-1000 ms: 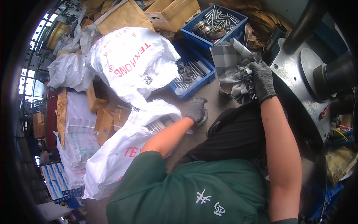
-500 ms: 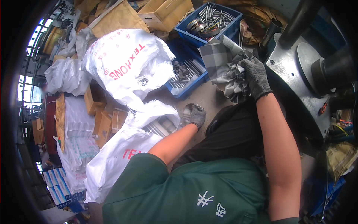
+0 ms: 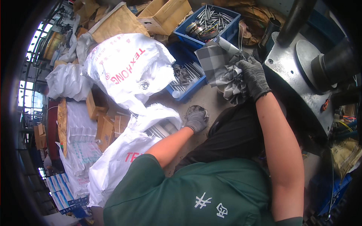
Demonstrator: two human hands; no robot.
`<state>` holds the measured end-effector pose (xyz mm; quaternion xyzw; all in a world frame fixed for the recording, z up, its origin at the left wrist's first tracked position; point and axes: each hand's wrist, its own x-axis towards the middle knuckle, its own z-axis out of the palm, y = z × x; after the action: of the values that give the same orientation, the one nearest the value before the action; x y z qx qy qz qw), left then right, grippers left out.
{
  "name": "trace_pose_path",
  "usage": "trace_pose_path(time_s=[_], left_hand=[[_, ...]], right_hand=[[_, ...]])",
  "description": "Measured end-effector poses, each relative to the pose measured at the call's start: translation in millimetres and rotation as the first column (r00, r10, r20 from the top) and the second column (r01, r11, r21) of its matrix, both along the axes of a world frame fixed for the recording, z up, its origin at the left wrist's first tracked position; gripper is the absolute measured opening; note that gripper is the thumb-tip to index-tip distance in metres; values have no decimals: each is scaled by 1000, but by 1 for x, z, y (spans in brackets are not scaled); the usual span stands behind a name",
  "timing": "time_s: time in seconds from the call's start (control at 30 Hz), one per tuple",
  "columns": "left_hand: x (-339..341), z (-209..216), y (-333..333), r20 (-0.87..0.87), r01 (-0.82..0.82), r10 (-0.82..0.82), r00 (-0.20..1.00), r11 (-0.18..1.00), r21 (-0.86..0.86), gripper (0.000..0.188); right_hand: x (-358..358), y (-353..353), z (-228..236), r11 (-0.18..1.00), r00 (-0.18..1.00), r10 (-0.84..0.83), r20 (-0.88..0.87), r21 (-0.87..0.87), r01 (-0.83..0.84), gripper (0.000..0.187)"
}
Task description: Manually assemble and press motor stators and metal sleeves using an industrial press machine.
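Observation:
My right hand [image 3: 254, 76], in a dark grey knit glove, is closed on a crumpled grey checked cloth [image 3: 217, 62]. The cloth spreads out to the left of the fingers and hangs in folds below them. Lower and to the left, my gloved left hand [image 3: 196, 119] is over the floor beside a white woven sack [image 3: 145, 126]. Its fingers are curled, with dark and pale patches at the tips; what they hold, if anything, cannot be made out. Grey metal tubes [image 3: 160, 130] show in the sack's mouth, close to this hand.
Ahead, a blue bin [image 3: 235, 28] holds metal rods and coiled parts. A second blue bin [image 3: 192, 90] has more rods. Another full white sack [image 3: 124, 67] stands left, near cardboard boxes [image 3: 164, 17]. A metal machine plate [image 3: 290, 71] with a thick post is at right.
My left hand has turned, its fingers now curled upward and away from me. The right hand and the checked cloth have shifted slightly left and down as the whole view moved a little.

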<state>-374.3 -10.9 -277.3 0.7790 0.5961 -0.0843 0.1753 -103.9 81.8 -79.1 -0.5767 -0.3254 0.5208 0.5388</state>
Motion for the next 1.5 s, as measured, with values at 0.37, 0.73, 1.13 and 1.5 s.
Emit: trace_pose_path(time_s=[0.37,0.73,1.13,1.5], left_hand=[[-29,-28,20,228,246,-186,956,931,-272,44],[-31,30,66,-79,529,-527,846,848,5,44],[-33,-80,-15,-177,689,-679,713,630,358,53],[4,-12,154,533,-145,1,846,963,228,52]], right_hand=[[1,3,-10,999,999,2,-45,37,0,24],[-3,-3,3,999,994,27,-109,41,-22,24],[-7,-2,6,999,1000,22,10,40,-22,26],[-3,-10,23,983,965,-104,-241,120,136,20]])
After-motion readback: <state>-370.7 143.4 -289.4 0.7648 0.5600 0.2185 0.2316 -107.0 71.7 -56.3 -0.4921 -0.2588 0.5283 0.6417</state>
